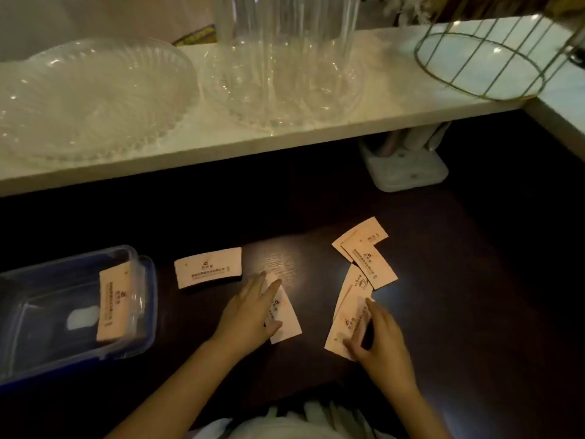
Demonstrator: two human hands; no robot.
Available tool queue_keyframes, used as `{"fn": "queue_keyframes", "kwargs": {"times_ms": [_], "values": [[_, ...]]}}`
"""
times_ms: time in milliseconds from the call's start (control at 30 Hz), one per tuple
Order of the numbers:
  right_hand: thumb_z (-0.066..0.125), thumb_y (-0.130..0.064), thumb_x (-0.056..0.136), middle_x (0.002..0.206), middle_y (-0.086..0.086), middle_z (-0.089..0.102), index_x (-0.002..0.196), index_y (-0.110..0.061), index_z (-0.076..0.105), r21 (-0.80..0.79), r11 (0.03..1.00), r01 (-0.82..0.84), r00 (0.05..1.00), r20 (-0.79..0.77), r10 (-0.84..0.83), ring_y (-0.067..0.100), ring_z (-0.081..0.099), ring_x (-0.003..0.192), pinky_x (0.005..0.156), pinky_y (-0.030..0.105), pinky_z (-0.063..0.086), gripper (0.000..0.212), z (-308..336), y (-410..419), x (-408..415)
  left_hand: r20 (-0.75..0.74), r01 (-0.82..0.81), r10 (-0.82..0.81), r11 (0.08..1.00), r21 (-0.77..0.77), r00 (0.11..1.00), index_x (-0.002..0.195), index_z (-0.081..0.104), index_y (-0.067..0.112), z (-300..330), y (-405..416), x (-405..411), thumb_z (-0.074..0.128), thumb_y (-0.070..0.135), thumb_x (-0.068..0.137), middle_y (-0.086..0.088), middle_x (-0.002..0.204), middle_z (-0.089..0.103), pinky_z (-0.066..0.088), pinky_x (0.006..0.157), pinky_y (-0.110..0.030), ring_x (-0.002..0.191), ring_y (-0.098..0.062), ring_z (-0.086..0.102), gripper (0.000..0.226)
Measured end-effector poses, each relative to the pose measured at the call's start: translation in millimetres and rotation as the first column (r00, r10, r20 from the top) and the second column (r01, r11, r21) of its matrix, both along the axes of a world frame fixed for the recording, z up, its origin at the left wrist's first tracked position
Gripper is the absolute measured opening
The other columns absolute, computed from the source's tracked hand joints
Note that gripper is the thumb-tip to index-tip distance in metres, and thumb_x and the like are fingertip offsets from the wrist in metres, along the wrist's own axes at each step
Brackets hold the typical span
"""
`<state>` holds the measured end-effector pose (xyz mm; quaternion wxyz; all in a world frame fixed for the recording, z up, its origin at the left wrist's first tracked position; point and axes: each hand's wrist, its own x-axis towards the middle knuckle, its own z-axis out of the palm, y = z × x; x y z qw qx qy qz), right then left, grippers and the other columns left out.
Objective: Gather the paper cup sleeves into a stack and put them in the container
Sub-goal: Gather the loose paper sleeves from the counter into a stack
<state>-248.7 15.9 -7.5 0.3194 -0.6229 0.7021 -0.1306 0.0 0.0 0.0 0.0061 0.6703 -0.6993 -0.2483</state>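
Pale printed paper cup sleeves lie flat on the dark counter. One sleeve (209,267) lies alone at centre left. My left hand (250,315) rests flat on another sleeve (286,318), fingers spread. My right hand (378,339) pinches the near end of a sleeve (346,318) that overlaps one more. Two overlapping sleeves (368,251) lie further back on the right. A clear plastic container (139,299) with a blue base stands at the left, and a stack of sleeves (114,302) stands on edge inside it.
A white shelf (395,99) runs across the back, carrying clear glass bowls (91,96), a tall glass vessel (285,42) and a gold wire basket (484,55). Under the shelf at the right sits a white holder (408,172).
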Motion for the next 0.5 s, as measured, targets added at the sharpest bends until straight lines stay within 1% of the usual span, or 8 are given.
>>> {"fn": "queue_keyframes", "kwargs": {"times_ms": [67,167,233,300,367,433,467,500], "values": [[0.068,-0.047,0.074,0.156,0.001,0.016,0.145,-0.025,0.016,-0.029,0.991,-0.134,0.987,-0.093,0.131,0.019,0.016,0.142,0.112,0.045,0.026,0.091,-7,6,2,0.090,0.026,-0.029,0.999,0.035,0.995,0.144,0.006,0.029,-3,-6,-1,0.058,0.047,0.078,-0.007,0.157,0.003,0.025,0.111,-0.042,0.143,-0.023,0.005,0.086],[0.063,-0.053,0.074,0.158,0.000,-0.004,0.145,-0.029,0.002,0.036,0.951,-0.308,0.916,-0.258,0.306,0.017,-0.002,0.144,0.116,0.042,0.003,0.097,-20,18,7,0.183,0.033,-0.049,0.995,0.089,0.982,0.145,-0.002,0.027,-11,-11,0,0.060,0.048,0.076,-0.010,0.156,0.005,0.026,0.110,-0.044,0.142,-0.026,0.010,0.095],[0.060,-0.052,0.077,0.157,0.001,-0.009,0.145,-0.029,0.000,0.052,0.940,-0.338,0.886,-0.318,0.336,0.018,-0.007,0.144,0.116,0.042,0.000,0.094,-28,22,7,0.192,0.018,-0.034,0.996,0.084,0.981,0.145,-0.002,0.023,-15,-11,-1,0.063,0.048,0.072,-0.009,0.155,0.012,0.028,0.109,-0.044,0.141,-0.025,0.016,0.101],[0.058,-0.047,0.081,0.158,0.002,-0.001,0.145,-0.028,0.008,0.030,0.940,-0.339,0.880,-0.343,0.328,0.018,-0.001,0.144,0.116,0.043,0.005,0.084,-28,20,6,0.186,-0.029,0.021,0.999,0.037,0.982,0.145,0.003,0.019,-17,-12,-1,0.068,0.048,0.067,-0.007,0.150,0.023,0.031,0.107,-0.042,0.137,-0.024,0.023,0.105],[0.062,-0.042,0.080,0.155,0.007,0.018,0.142,-0.024,0.025,0.001,0.928,-0.372,0.868,-0.355,0.348,0.022,0.016,0.143,0.114,0.044,0.021,0.074,-24,17,6,0.139,-0.123,0.119,0.992,0.015,0.983,0.143,0.014,0.018,-19,-12,-1,0.073,0.044,0.063,-0.006,0.140,0.031,0.035,0.104,-0.040,0.130,-0.023,0.030,0.103],[0.076,-0.044,0.066,0.137,0.011,0.052,0.126,-0.019,0.054,-0.046,0.901,-0.432,0.824,-0.427,0.374,0.027,0.048,0.126,0.096,0.042,0.047,0.069,-18,13,4,0.022,-0.267,0.266,0.963,0.028,0.964,0.137,0.029,0.016,-18,-11,1,0.076,0.034,0.064,-0.005,0.126,0.037,0.043,0.097,-0.036,0.118,-0.021,0.041,0.088],[0.081,-0.046,0.058,0.123,0.008,0.064,0.115,-0.018,0.064,-0.095,0.887,-0.452,0.815,-0.449,0.368,0.025,0.060,0.113,0.083,0.038,0.056,0.066,-15,11,4,-0.068,-0.344,0.346,0.938,0.045,0.936,0.130,0.038,0.015,-18,-11,2,0.076,0.026,0.067,-0.003,0.116,0.040,0.047,0.090,-0.033,0.109,-0.019,0.046,0.074],[0.084,-0.045,0.054,0.113,0.005,0.070,0.107,-0.019,0.069,-0.169,0.870,-0.463,0.821,-0.453,0.348,0.022,0.065,0.104,0.075,0.034,0.059,0.061,-13,10,5,-0.160,-0.412,0.418,0.909,0.069,0.894,0.122,0.048,0.014,-16,-10,4,0.073,0.019,0.070,0.000,0.107,0.042,0.049,0.082,-0.029,0.099,-0.017,0.051,0.058]]}}
